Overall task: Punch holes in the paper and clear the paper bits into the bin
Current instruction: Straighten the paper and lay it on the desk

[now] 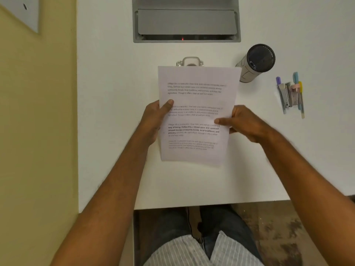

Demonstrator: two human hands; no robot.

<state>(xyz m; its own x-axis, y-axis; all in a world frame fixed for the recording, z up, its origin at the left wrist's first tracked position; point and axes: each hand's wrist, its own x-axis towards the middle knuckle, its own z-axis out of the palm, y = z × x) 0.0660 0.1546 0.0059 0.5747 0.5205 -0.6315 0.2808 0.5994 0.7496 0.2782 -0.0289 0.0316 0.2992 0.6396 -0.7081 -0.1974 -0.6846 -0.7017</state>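
Both hands hold the printed paper (196, 116) at the centre of the frame, above the white tabletop (107, 112). The left hand (153, 120) grips its left edge, fingers clamped, thumb on top. The right hand (244, 121) pinches the right edge the same way. The hole punch (190, 61) peeks out just past the sheet's top edge. A lidded cup (255, 62) stands at upper right, with pens and a stapler (290, 95) farther right.

**Desk Layout Around the Held Sheet**

Both hands grip the printed white paper sheet (196, 116), left hand (153, 120) and right hand (247, 123) at opposite edges. Beyond the grip, the metal hole punch (190, 61) sits behind the sheet's far edge. Right of it stand a lidded paper cup (255, 62), then pens and a stapler (291, 93).
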